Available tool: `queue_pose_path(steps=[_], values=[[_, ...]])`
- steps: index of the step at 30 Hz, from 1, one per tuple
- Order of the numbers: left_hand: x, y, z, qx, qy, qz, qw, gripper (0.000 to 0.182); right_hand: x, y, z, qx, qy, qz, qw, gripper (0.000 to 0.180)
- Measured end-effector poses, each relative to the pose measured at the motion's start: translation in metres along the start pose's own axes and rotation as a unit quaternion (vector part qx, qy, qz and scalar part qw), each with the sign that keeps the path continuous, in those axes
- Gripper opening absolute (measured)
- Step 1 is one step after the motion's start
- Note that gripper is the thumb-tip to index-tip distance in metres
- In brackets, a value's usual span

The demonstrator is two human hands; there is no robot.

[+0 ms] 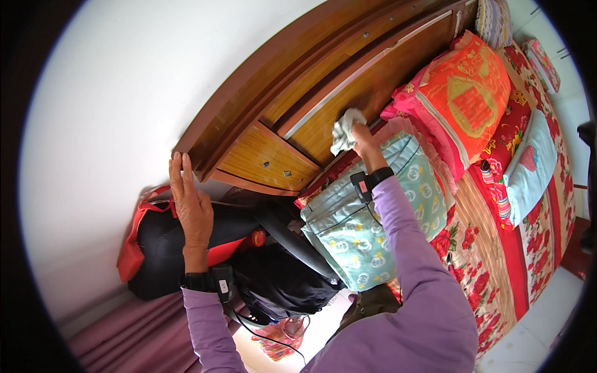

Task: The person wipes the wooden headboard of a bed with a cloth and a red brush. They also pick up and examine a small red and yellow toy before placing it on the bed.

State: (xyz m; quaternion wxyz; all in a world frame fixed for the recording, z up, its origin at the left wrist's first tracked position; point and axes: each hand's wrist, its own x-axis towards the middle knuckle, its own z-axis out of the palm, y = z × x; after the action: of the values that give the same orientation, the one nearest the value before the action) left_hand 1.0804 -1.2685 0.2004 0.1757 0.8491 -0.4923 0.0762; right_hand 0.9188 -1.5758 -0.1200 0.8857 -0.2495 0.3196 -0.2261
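A light grey-white cloth (346,131) is bunched in my right hand (363,139) and lies against the lower panel of the wooden headboard (291,100). My left hand (190,210) holds nothing; its fingertips rest at the headboard's left top end, by the white wall. Some of its fingers are partly hidden behind one another. Just below my right hand, on the bed, lies a folded light-green patterned quilt (359,238). Each wrist wears a black band with a small box and a cable.
Red and pink pillows (471,102) lean on the headboard, with a light-blue folded cloth (531,163) on the floral bedspread (489,261). Black and red bags (158,238) and a black cloth item (284,275) stand beside the bed. A purple curtain (149,335) hangs at the lower left.
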Motion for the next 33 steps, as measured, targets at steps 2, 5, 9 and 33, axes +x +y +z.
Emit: queue_pose_path(steps=[2, 5, 9, 33], values=[[0.000, 0.000, 0.000, 0.002, -0.002, -0.001, 1.000, 0.080, -0.014, -0.013, 0.034, -0.039, 0.065, -0.104, 0.992, 0.015], [0.001, 0.002, -0.001, 0.005, -0.012, -0.014, 1.000, 0.080, -0.019, 0.037, 0.070, -0.308, 0.270, -0.289, 0.865, 0.059], [-0.001, 0.005, 0.001, 0.014, -0.002, -0.010, 1.000, 0.080, -0.023, 0.133, 0.027, -0.355, 0.250, 0.040, 0.900, 0.059], [0.000, 0.000, 0.014, 0.012, 0.020, -0.023, 0.999, 0.078, 0.066, -0.020, -0.099, -0.478, 0.378, -0.172, 0.774, 0.041]])
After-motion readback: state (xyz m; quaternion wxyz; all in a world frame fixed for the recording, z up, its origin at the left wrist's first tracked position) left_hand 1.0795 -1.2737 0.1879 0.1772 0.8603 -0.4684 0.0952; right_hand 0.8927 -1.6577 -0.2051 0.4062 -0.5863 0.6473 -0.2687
